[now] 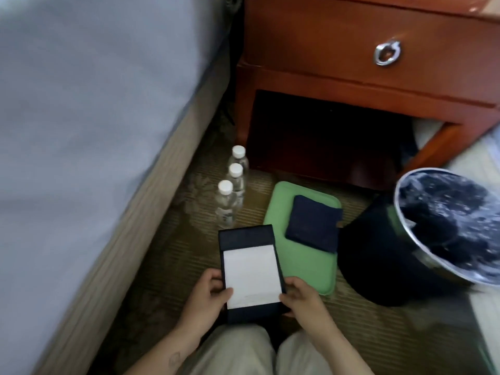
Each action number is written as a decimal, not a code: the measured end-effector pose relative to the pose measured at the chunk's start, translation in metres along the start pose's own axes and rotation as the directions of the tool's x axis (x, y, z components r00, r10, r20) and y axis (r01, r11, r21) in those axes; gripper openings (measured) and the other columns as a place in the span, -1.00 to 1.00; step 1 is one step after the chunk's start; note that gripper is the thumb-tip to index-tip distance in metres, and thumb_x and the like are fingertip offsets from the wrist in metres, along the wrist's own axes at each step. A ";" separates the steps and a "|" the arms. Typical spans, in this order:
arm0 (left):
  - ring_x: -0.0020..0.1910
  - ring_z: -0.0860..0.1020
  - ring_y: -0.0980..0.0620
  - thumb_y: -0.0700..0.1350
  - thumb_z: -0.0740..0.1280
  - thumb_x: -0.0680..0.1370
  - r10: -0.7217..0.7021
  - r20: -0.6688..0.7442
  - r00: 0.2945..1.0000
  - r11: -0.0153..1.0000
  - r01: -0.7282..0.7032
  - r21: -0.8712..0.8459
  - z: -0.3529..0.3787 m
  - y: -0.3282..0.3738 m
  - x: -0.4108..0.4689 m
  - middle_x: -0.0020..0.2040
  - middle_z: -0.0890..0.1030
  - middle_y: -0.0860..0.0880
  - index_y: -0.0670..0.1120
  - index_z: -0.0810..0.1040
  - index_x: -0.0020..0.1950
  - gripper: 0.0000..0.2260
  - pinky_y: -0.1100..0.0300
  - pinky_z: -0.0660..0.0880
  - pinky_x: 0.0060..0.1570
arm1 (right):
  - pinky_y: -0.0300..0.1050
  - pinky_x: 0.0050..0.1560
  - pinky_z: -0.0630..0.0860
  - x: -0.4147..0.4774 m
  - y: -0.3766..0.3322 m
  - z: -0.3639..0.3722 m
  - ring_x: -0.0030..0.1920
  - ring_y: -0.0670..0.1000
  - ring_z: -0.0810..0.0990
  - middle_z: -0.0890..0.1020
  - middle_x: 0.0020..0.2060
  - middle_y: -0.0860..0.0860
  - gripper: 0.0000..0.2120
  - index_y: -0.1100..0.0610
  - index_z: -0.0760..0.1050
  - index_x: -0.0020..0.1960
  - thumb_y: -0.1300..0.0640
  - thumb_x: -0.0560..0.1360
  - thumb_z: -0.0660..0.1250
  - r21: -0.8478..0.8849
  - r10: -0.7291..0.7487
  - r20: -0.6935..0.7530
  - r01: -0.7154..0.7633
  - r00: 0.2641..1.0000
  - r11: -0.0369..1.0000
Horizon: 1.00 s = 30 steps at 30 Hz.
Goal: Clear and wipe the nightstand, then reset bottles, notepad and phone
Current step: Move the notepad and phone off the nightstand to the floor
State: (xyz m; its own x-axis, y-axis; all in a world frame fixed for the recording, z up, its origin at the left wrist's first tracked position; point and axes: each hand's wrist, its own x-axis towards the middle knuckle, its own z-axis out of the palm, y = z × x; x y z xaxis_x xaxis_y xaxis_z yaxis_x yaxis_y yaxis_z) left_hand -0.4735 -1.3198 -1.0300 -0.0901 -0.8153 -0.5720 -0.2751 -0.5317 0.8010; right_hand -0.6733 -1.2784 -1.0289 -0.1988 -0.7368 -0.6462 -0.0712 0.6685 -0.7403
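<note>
I hold a dark notepad holder with a white paper pad (pixel 250 272) low over the carpet, in front of my knees. My left hand (pixel 209 295) grips its lower left edge, thumb on the paper. My right hand (pixel 300 296) grips its lower right edge. Three clear water bottles (pixel 230 193) with white caps stand in a row on the floor beside the bed. The wooden nightstand (pixel 351 63) rises at the top right, its drawer shut. No phone is in view.
A folded dark blue cloth (pixel 313 223) lies on a green cloth (pixel 300 255) on the carpet right of the notepad. A black bin with a dark liner (pixel 422 239) stands at the right. The bed (pixel 94 131) fills the left.
</note>
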 end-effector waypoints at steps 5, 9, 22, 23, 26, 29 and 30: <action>-0.14 0.53 0.05 -0.29 0.38 0.52 0.072 0.232 0.970 0.977 -0.115 0.179 0.075 0.024 -0.003 -0.11 0.55 -0.04 0.04 0.38 -0.08 -0.74 0.02 0.51 0.04 | -0.26 -0.25 0.52 -0.041 0.029 -0.068 -0.12 -0.06 0.62 0.66 -0.09 0.03 -0.77 0.16 0.51 0.11 0.40 0.57 0.20 0.158 0.056 -0.215 -0.022 0.975 0.987; -0.16 0.51 0.02 -0.29 0.37 0.52 -0.005 0.415 0.910 0.950 -0.126 0.287 0.126 0.028 -0.010 -0.12 0.53 -0.09 -0.03 0.37 -0.08 -0.78 0.04 0.55 -0.08 | -0.09 -0.11 0.60 -0.078 0.060 -0.105 0.03 0.04 0.62 0.63 0.07 0.10 -0.75 0.18 0.51 0.21 0.36 0.58 0.22 0.290 0.170 -0.329 -0.072 0.929 0.954; 0.03 0.55 -0.02 -0.12 0.39 0.52 -0.162 0.622 0.766 0.625 -0.408 0.666 0.231 0.007 -0.021 0.06 0.58 -0.05 -0.10 0.46 0.20 -0.72 0.20 0.43 -0.11 | 0.01 0.15 0.51 -0.114 0.162 -0.128 0.23 0.11 0.51 0.53 0.26 0.11 -0.66 0.14 0.45 0.36 0.28 0.60 0.23 0.573 0.448 -0.490 -0.111 0.748 0.812; 0.11 0.55 -0.05 -0.12 0.39 0.52 -0.176 0.624 0.761 0.611 -0.413 0.676 0.236 0.001 -0.020 0.13 0.58 -0.08 -0.12 0.45 0.22 -0.70 0.20 0.45 -0.04 | -0.01 0.14 0.50 -0.113 0.167 -0.129 0.22 0.11 0.50 0.54 0.26 0.12 -0.66 0.14 0.45 0.35 0.29 0.60 0.22 0.585 0.457 -0.493 -0.107 0.741 0.804; 0.13 0.58 -0.11 -0.16 0.40 0.50 -0.216 0.614 0.759 0.613 -0.384 0.691 0.246 -0.009 -0.020 0.16 0.59 -0.14 -0.16 0.49 0.18 -0.72 0.06 0.54 0.13 | -0.01 0.17 0.46 -0.108 0.172 -0.136 0.20 0.08 0.49 0.54 0.23 0.10 -0.66 0.15 0.45 0.36 0.30 0.61 0.21 0.594 0.469 -0.502 -0.105 0.727 0.798; 0.05 0.62 -0.11 -0.26 0.37 0.50 -0.249 0.613 0.750 0.643 -0.345 0.683 0.253 -0.015 -0.018 0.10 0.62 -0.17 -0.13 0.53 0.01 -0.89 0.00 0.58 0.07 | -0.01 0.20 0.44 -0.099 0.173 -0.145 0.17 0.06 0.48 0.53 0.25 0.12 -0.65 0.15 0.44 0.37 0.31 0.61 0.21 0.579 0.481 -0.516 -0.125 0.709 0.806; 0.04 0.63 -0.11 -0.27 0.35 0.51 -0.252 0.612 0.749 0.650 -0.338 0.681 0.256 -0.015 -0.017 0.08 0.63 -0.16 -0.12 0.51 -0.02 -0.90 0.00 0.59 0.06 | -0.02 0.20 0.43 -0.095 0.173 -0.148 0.16 0.06 0.48 0.53 0.26 0.13 -0.65 0.16 0.43 0.37 0.31 0.61 0.20 0.576 0.484 -0.520 -0.129 0.704 0.807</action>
State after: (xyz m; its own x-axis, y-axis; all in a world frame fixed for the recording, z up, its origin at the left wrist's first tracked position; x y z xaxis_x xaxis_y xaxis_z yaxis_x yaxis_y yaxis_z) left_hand -0.7128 -1.2396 -1.0776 -0.5845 -0.3367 -0.7382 -0.7998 0.0862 0.5940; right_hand -0.8113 -1.0779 -1.0680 -0.6828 -0.1421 -0.7167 0.5315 0.5764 -0.6207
